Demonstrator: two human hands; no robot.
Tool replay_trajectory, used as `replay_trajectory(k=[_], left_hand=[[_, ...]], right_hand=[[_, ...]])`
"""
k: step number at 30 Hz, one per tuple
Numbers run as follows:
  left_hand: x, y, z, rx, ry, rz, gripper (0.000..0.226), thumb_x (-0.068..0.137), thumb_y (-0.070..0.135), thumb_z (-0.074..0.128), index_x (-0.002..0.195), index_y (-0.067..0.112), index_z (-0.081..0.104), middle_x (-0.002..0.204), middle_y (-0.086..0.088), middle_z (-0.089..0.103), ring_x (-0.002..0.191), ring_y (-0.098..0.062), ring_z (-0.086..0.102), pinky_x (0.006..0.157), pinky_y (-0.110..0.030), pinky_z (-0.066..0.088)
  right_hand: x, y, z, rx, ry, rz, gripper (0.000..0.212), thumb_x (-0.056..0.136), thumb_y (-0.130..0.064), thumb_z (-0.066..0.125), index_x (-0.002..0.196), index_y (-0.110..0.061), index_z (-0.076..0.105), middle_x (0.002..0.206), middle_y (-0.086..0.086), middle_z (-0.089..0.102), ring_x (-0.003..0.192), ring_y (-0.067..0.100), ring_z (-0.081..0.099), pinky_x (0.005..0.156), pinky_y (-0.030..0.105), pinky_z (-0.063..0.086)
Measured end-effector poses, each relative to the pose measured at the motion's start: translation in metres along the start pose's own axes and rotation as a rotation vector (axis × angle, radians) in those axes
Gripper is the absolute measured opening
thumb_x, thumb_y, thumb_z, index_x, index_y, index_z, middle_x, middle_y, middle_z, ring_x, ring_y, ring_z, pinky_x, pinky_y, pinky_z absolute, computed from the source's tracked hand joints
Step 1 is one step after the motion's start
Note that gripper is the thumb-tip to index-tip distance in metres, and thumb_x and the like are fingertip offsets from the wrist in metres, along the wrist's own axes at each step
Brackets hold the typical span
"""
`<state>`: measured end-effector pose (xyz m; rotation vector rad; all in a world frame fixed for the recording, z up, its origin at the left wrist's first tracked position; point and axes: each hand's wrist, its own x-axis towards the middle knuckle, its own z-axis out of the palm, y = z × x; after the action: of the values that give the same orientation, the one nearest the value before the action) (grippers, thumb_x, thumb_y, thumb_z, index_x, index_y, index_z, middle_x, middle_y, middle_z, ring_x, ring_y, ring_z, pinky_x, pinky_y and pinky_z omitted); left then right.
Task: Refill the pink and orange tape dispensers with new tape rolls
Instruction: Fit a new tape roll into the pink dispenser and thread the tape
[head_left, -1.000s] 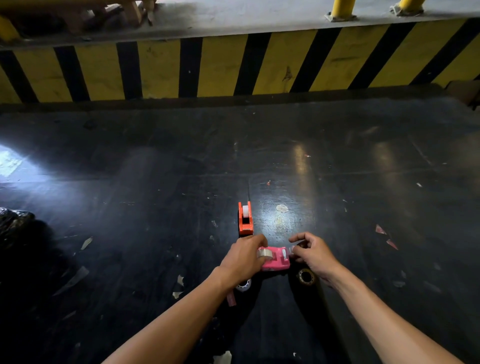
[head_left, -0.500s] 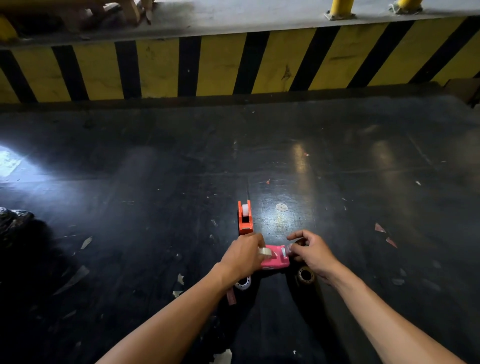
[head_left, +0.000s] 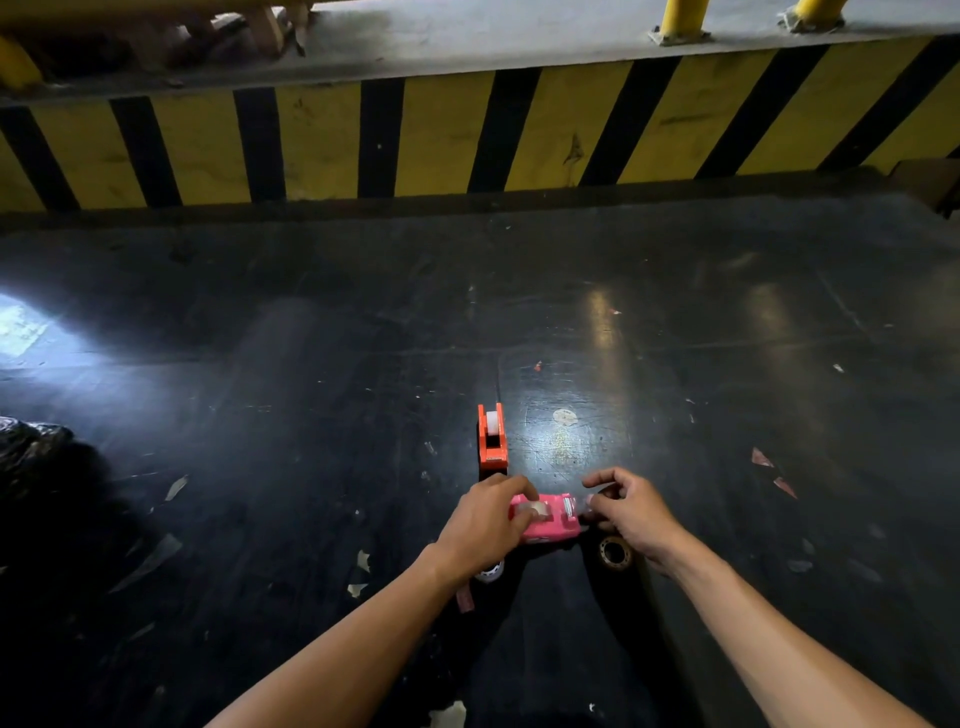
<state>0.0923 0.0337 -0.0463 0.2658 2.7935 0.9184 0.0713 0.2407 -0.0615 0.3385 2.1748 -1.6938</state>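
The pink tape dispenser (head_left: 551, 525) lies on the dark floor with a clear tape roll (head_left: 535, 509) seated in it. My left hand (head_left: 485, 522) grips its left end, fingers over the roll. At the cutter end, my right hand (head_left: 631, 512) pinches the free tape end (head_left: 586, 503) between thumb and fingers. The orange tape dispenser (head_left: 491, 437) stands just beyond, holding a white roll. A brown empty core (head_left: 614, 552) lies below my right hand. A white-rimmed roll (head_left: 491, 571) peeks out under my left wrist.
The dark glossy floor (head_left: 311, 415) is littered with paper and tape scraps. A yellow-and-black striped kerb (head_left: 467, 135) runs across the back. A black plastic bag (head_left: 26, 447) sits at the left edge. A brown box corner (head_left: 930, 182) shows at far right.
Both hands and the pink dispenser sit slightly nearer the orange one. My right fingers have closed in on the tape end at the cutter.
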Motion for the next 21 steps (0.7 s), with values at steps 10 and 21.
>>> replay_trajectory(k=[10, 21], left_hand=[[0.003, -0.003, 0.005, 0.007, 0.027, -0.01, 0.02, 0.091, 0.039, 0.066, 0.103, 0.024, 0.07, 0.109, 0.001, 0.066, 0.093, -0.019, 0.064, 0.086, -0.037, 0.053], [0.004, -0.005, 0.009, -0.021, 0.055, -0.024, 0.017, 0.09, 0.033, 0.068, 0.103, 0.022, 0.073, 0.111, 0.002, 0.067, 0.097, -0.019, 0.064, 0.086, -0.034, 0.051]], right_hand=[[0.007, 0.014, -0.003, -0.016, 0.006, 0.041, 0.017, 0.084, 0.003, 0.064, 0.095, -0.01, 0.061, 0.07, 0.007, 0.058, 0.058, 0.014, 0.06, 0.05, 0.019, 0.045], [0.021, 0.015, 0.013, -0.22, 0.063, 0.021, 0.021, 0.077, 0.002, 0.073, 0.078, -0.013, 0.058, 0.058, -0.002, 0.047, 0.056, 0.012, 0.042, 0.057, 0.028, 0.037]])
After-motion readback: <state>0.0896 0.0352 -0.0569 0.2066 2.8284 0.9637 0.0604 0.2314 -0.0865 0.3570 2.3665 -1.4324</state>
